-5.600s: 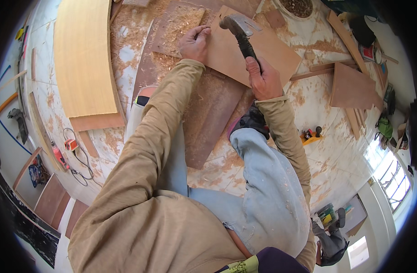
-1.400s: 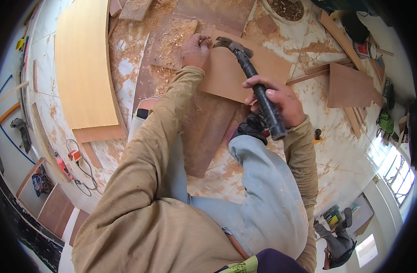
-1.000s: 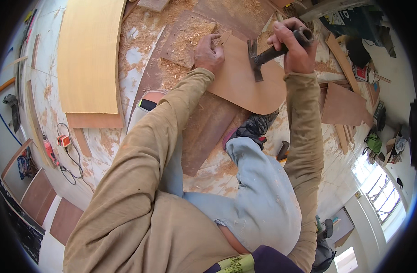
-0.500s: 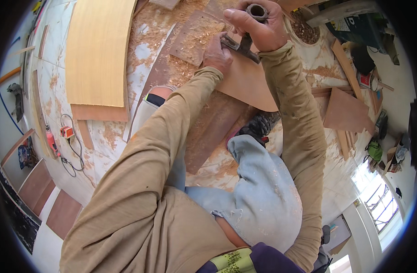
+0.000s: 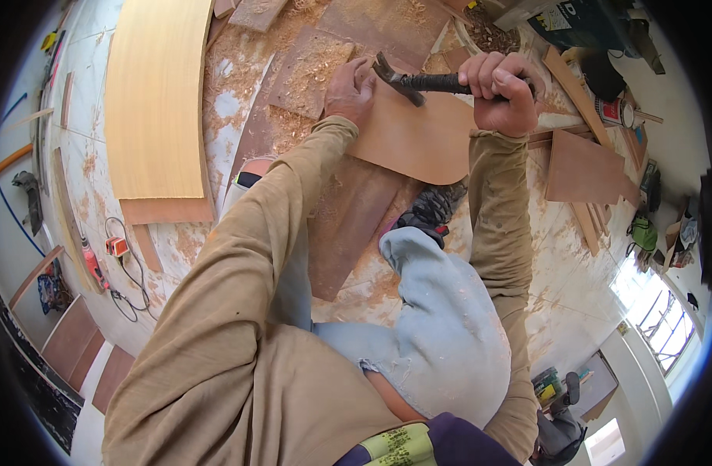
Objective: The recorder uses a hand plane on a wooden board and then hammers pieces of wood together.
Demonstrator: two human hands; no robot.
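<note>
A claw hammer point(image 5: 437, 83) with a dark, wrapped handle is gripped in my right hand point(image 5: 502, 92), fingers closed round the handle's end. Its metal head lies low over a brown plywood piece point(image 5: 418, 140) with a curved edge. Just left of the head, my left hand point(image 5: 348, 95) rests at that piece's left edge, its fingers drawn together. Whatever those fingers pinch, if anything, is too small or hidden to make out. A smaller board point(image 5: 302, 74) strewn with wood shavings lies beside my left hand.
Pale plywood panels point(image 5: 158, 101) lie at the left. A red power tool point(image 5: 92, 260) and corded orange device point(image 5: 117, 246) sit on the floor farther left. Brown offcuts point(image 5: 585, 167) and a paint can point(image 5: 614, 113) stand at the right. My bent knee point(image 5: 449, 311) is below the plywood.
The hammer has swung from upright to nearly level, its head now beside my left hand. My right hand has moved right and down; my left hand has shifted slightly left.
</note>
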